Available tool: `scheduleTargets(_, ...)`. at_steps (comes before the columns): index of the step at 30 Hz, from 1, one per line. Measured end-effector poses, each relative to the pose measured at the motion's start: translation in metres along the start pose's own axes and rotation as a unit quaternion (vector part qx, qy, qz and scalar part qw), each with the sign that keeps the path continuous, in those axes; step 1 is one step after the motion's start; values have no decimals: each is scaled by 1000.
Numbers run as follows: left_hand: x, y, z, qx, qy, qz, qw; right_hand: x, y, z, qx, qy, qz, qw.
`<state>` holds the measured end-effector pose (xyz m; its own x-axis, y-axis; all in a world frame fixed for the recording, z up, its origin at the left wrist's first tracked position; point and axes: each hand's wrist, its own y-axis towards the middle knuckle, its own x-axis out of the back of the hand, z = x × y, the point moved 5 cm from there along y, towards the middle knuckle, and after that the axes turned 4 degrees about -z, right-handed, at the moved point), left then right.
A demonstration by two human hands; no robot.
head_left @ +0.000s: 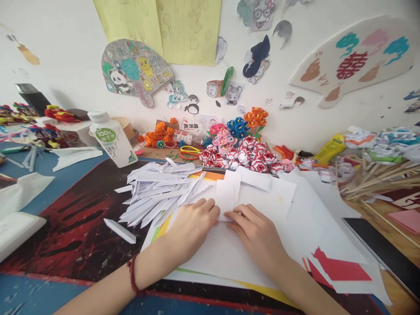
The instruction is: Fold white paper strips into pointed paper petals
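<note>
My left hand and my right hand are side by side over a stack of white sheets. Between them, the fingers of both hands pinch the lower edge of a small white paper piece. The left fingers are curled, and the right thumb and fingers press together at the edge. More small white pieces lie just beyond. A heap of narrow folded white strips is to the left of the hands, and a single folded strip lies apart on the dark mat.
A white bottle stands at the back left. Red-and-white paper flowers are piled at the back. A black phone-like slab, red paper scraps and thin wooden sticks lie at the right. A white object is at the left.
</note>
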<state>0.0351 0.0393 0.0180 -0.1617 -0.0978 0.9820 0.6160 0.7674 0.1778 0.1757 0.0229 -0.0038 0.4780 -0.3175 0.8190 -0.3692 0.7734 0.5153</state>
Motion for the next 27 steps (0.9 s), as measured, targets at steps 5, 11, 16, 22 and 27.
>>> scheduleTargets(5,-8,-1,6,26,-59,-14,998,0,0,1,-2,21,-4,1000)
scheduleTargets(11,-13,-2,8,32,-121,-45,991,2,2,-1,-39,59,18,997)
scheduleTargets(16,-11,-1,-1,-7,-86,-44,995,0,2,0,-44,81,26,995)
scheduleTargets(22,-8,-2,-7,-81,14,-26,996,2,2,0,0,46,9,999)
scheduleTargets(27,-1,-3,-4,-118,56,-13,991,5,-1,-1,72,-18,5,997)
